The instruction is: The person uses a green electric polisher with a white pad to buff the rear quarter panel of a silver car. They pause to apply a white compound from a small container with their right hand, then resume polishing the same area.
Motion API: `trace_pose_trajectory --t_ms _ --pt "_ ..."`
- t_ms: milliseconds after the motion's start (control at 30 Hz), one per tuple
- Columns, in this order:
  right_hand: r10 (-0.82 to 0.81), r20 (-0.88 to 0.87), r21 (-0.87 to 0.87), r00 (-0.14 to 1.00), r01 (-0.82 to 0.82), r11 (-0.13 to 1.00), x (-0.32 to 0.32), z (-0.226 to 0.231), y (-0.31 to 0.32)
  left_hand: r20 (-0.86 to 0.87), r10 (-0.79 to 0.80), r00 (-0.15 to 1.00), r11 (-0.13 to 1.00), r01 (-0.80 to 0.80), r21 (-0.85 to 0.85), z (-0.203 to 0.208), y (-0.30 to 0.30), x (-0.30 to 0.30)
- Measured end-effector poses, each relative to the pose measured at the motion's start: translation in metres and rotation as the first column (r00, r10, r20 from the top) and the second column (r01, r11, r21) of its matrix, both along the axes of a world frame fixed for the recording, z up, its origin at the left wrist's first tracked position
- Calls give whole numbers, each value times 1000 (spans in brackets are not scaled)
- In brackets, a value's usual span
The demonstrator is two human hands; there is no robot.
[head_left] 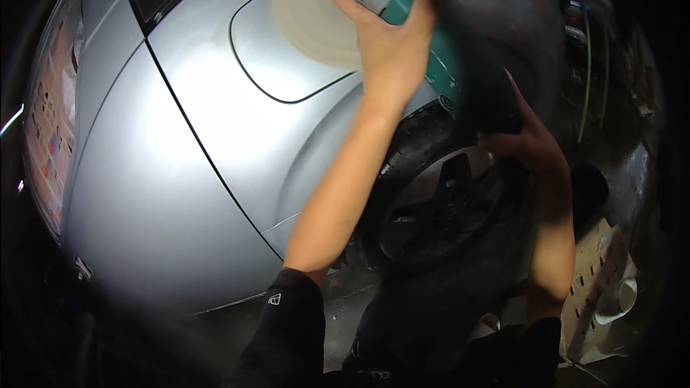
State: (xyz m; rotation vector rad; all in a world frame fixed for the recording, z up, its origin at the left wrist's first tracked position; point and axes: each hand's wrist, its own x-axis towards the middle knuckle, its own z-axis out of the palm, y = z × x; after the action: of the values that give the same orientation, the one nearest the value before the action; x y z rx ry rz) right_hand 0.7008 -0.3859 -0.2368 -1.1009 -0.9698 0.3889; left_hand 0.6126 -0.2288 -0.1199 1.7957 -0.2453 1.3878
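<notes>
Both of my hands are on a green and grey car polisher (440,65), held up against the silver car panel (208,93). My left hand (392,47) is closed over its metal head, thumb and fingers apart around the housing. At the rear end, my right hand (528,133) wraps the dark handle; shadow hides some of its fingers. The round pale polishing pad (309,14) looks blurred and lies over the fuel flap (269,65), covering its upper right part. Whether the pad presses flat on the paint is hard to tell.
Under my arms is the car's wheel (442,205) in its arch. A door gap runs down the panel, and paper (54,115) covers a window at far left. At lower right lie a slotted cardboard piece (586,294) and a white roll (617,300).
</notes>
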Motion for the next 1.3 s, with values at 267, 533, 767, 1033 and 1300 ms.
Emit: trace_pose_trajectory --t_ms 267,533,767,1033,1300 --pt "61 474 -90 878 -21 996 -13 -32 -26 146 -181 973 951 210 -225 -75 -13 -42" --pt "66 -75 1 995 -66 998 -55 5 16 71 34 997 999 -35 25 -14 32 -34" --pt "322 195 115 927 -347 931 -106 -13 77 -41 430 902 902 -432 -30 -31 58 -133" --pt "307 114 203 945 -325 924 -150 -48 95 -138 331 934 938 -342 -64 -46 80 -165" --pt "223 -292 370 930 -106 923 -136 -51 56 -310 278 909 947 -204 249 -28 9 -70"
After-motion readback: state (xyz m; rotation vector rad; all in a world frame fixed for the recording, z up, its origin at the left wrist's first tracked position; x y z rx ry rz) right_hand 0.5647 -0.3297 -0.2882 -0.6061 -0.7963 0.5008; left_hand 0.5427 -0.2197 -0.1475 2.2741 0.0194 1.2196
